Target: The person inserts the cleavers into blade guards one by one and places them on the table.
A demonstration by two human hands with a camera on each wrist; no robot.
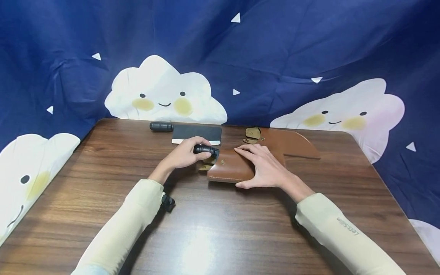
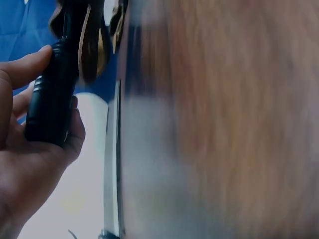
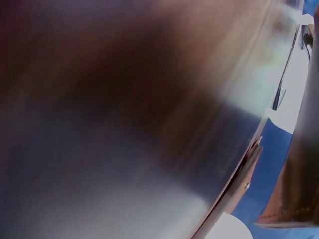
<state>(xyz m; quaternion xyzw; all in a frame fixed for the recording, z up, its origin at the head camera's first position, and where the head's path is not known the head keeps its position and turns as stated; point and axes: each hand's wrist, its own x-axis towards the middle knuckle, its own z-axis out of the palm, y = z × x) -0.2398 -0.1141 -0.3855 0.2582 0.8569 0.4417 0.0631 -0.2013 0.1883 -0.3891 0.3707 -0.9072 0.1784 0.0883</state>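
My left hand (image 1: pixel 189 153) grips the black ribbed handle (image 1: pixel 203 149) of a knife, its fingers wrapped around it in the left wrist view. The knife's blade is hidden inside a brown leather sheath (image 1: pixel 230 167). Two strap ends (image 1: pixel 205 167) with tan undersides stick out beside the handle. My right hand (image 1: pixel 266 168) holds the sheath across its width, fingers over the far side and thumb at the near edge. In the right wrist view, the sheath (image 3: pixel 296 191) appears raised off the table.
A dark cleaver (image 1: pixel 197 133) with a pale cutting edge lies near the table's back edge, handle to the left. Another brown leather sheath (image 1: pixel 295 145) lies behind my right hand, its strap (image 1: pixel 253 133) unfastened. A blue curtain (image 1: pixel 254 49) hangs behind the wooden table (image 1: pixel 213 221).
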